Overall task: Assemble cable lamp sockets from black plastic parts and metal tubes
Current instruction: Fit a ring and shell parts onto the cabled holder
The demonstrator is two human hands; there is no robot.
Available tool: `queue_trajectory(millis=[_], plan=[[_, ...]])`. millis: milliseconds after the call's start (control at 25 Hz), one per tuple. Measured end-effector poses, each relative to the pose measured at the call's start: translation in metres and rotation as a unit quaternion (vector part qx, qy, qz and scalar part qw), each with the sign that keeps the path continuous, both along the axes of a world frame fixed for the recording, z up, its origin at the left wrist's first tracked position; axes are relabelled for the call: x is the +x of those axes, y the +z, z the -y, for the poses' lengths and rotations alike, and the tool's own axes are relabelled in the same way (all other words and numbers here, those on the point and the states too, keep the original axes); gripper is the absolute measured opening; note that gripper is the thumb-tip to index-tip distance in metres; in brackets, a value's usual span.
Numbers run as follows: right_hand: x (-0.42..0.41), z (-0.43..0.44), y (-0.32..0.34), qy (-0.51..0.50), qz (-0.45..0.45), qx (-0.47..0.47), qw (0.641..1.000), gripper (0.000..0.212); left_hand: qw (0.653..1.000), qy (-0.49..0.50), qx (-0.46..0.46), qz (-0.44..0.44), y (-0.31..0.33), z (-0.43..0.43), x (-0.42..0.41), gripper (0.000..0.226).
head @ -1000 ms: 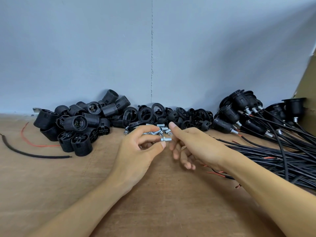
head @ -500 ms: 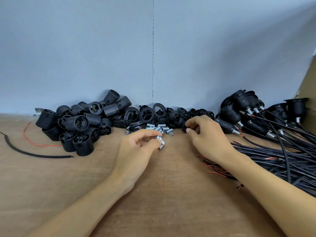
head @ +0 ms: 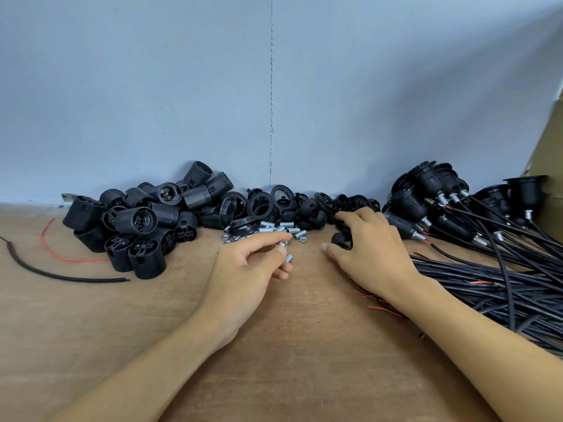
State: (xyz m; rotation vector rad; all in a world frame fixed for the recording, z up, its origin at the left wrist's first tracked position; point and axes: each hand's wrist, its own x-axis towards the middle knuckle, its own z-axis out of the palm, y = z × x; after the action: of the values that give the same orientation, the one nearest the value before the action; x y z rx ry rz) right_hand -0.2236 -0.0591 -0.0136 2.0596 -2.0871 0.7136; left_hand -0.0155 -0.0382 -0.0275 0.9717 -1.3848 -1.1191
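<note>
The right hand (head: 368, 251) mostly hides a black part (head: 339, 239); cables (head: 487, 284) cross the right edge.

Two bare forearms (head: 457, 339) come in from the lower left and lower right of the frame. Each ends in a bare grip, the left grip (head: 243, 269) and the right grip (head: 371, 248), with short nails.

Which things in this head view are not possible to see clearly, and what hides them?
Head view: black part in the right hand, mostly covered by its fingers; type unclear.
Head view: metal tubes in the left hand; fingers hide their number.
Head view: cable bundle, cut off by the right edge.
Head view: nuts, too small to show thread.
</note>
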Motion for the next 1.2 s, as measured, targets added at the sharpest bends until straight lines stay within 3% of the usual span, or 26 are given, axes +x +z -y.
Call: queue_trajectory(millis=[120,280,440,560,840,1040,1200], plan=[[0.0,-0.002,0.001,0.016,0.002,0.038,0.999,0.04,1.0,-0.01,-0.01,0.003,-0.002,0.001,-0.001,0.024],[0.003,-0.004,0.007,0.102,0.101,0.014,0.99,0.05,1.0,0.009,0.003,-0.013,-0.004,0.004,0.002,0.018],[0.011,-0.006,0.008,0.203,0.28,0.079,0.935,0.061,1.0,0.015,-0.007,-0.02,-0.004,0.005,0.004,0.008],[0.012,-0.006,0.007,0.234,0.343,0.105,0.903,0.056,1.0,0.018,-0.015,-0.014,-0.005,0.005,0.006,0.022],[0.015,-0.012,0.015,0.281,0.343,0.149,0.884,0.038,0.999,0.028,-0.026,-0.018,-0.008,0.007,0.006,0.013],[0.016,-0.013,0.019,0.315,0.377,0.174,0.853,0.039,0.998,0.034,-0.042,0.014,-0.008,0.007,0.009,0.021],[0.017,-0.014,0.018,0.319,0.382,0.172,0.85,0.043,0.998,0.036,-0.041,0.016,-0.008,0.007,0.01,0.019]])
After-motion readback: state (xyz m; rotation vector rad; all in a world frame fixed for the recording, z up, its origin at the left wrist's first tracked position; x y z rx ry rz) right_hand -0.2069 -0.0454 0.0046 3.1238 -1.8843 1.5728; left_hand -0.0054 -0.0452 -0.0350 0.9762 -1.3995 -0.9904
